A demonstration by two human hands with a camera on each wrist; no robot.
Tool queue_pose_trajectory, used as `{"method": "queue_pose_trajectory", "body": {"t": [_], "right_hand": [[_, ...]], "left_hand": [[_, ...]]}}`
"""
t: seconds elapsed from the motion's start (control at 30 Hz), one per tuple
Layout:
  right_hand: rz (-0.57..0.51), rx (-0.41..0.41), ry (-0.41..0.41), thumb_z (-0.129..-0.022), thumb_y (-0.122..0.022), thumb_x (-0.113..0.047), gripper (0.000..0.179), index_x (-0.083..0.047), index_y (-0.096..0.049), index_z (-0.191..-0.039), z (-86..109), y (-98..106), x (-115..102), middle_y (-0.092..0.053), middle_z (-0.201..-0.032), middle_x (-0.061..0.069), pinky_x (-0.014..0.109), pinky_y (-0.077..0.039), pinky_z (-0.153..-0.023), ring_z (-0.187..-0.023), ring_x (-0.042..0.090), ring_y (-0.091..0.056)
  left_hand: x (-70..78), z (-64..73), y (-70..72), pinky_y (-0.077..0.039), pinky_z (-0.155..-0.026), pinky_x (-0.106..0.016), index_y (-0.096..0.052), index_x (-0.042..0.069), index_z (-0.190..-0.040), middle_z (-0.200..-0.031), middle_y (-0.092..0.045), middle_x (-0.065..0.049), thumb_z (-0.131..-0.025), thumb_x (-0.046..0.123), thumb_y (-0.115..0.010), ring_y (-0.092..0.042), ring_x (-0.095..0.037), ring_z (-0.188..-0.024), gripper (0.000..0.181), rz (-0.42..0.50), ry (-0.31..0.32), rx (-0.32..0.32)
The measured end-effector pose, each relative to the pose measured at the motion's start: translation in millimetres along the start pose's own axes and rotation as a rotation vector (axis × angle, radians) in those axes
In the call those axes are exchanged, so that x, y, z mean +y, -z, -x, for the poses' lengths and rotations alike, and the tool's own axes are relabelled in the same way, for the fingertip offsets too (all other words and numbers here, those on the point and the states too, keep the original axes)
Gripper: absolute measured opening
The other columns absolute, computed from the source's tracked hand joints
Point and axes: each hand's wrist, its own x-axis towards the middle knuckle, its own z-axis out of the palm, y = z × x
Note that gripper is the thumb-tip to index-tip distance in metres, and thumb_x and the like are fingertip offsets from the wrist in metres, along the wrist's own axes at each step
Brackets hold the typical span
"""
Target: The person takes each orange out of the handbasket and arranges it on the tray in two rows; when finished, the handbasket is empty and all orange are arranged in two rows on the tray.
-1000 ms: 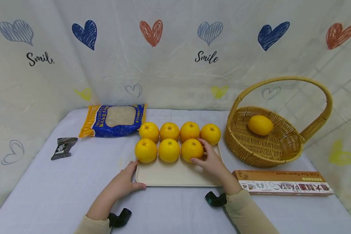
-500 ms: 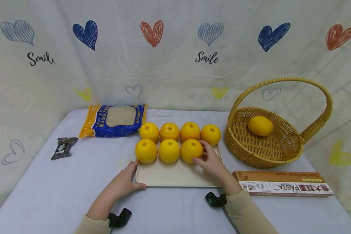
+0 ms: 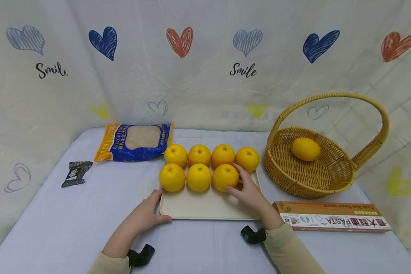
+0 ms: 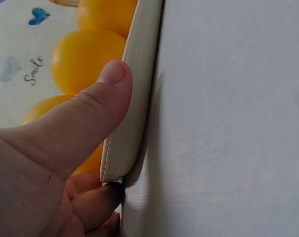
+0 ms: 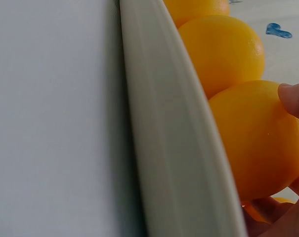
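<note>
A shallow cream tray (image 3: 205,207) lies on the table, bearing two rows of oranges. My left hand (image 3: 145,213) grips its front left corner, thumb (image 4: 112,96) along the front edge and fingers at the left side, partly under the rim in the left wrist view. My right hand (image 3: 248,190) holds the rightmost orange (image 3: 224,177) of the front row, thumb in front and fingers round its right side. Left of that orange sit two more, a middle orange (image 3: 199,177) and an end orange (image 3: 171,177). Several oranges (image 3: 199,155) form the row behind.
To the right stands a wicker basket (image 3: 281,173) with a tall handle and one yellow fruit (image 3: 305,149) inside. A pasta box (image 3: 332,217) lies in front of it. At the back left is a blue pasta bag (image 3: 140,140); a small black packet (image 3: 77,174) lies further left.
The head view has shifted very slightly, so everything appears a little lower. Both hands, the tray and the oranges keep their places relative to each other.
</note>
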Motion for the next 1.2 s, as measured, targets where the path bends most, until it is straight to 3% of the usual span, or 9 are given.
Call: {"method": "queue_pose_trajectory", "body": {"t": [0.23, 0.63, 0.87, 1.2], "right_hand": [[-0.002, 0.003, -0.005, -0.081, -0.067, -0.035, 0.083, -0.017, -0.017, -0.144, 0.5, 0.2, -1.1, -0.024, -0.147, 0.012, 0.05, -0.033, -0.104, -0.122, 0.031, -0.041], [-0.019, 0.005, -0.003, -0.081, -0.067, -0.035, 0.084, -0.021, -0.016, -0.145, -0.3, 0.5, 0.4, -0.022, -0.148, 0.011, 0.048, -0.036, -0.102, -0.121, 0.03, -0.042], [-0.057, 0.038, -0.008, -0.078, -0.071, -0.029, 0.079, -0.013, -0.023, -0.139, -1.0, 0.0, 0.5, -0.036, -0.139, 0.013, 0.045, -0.039, -0.101, -0.119, 0.028, -0.045], [-0.085, 0.013, 0.092, -0.08, -0.069, -0.021, 0.072, -0.013, -0.028, -0.14, -1.4, 0.0, 2.4, -0.032, -0.143, 0.012, 0.048, -0.033, -0.106, -0.126, 0.031, -0.04]], "left_hand": [[0.4, 0.7, 0.1, -0.024, -0.104, -0.06, -0.026, 0.011, -0.144, -0.147, -0.025, -0.023, -0.061, 0.05, -0.077, -0.025, -0.043, -0.133, 0.105, -0.001, 0.001, 0.0], [-0.1, 0.2, -0.3, -0.024, -0.105, -0.059, -0.025, 0.011, -0.144, -0.147, -0.025, -0.022, -0.061, 0.051, -0.076, -0.024, -0.042, -0.134, 0.105, -0.003, -0.003, 0.002], [-0.3, -0.5, -0.6, -0.024, -0.105, -0.058, -0.025, 0.012, -0.144, -0.147, -0.025, -0.022, -0.061, 0.05, -0.076, -0.024, -0.041, -0.134, 0.105, 0.004, 0.001, -0.002], [-0.9, -0.7, -0.8, -0.024, -0.105, -0.059, -0.025, 0.012, -0.144, -0.147, -0.025, -0.021, -0.061, 0.05, -0.077, -0.024, -0.041, -0.134, 0.104, 0.003, 0.004, -0.001]]}}
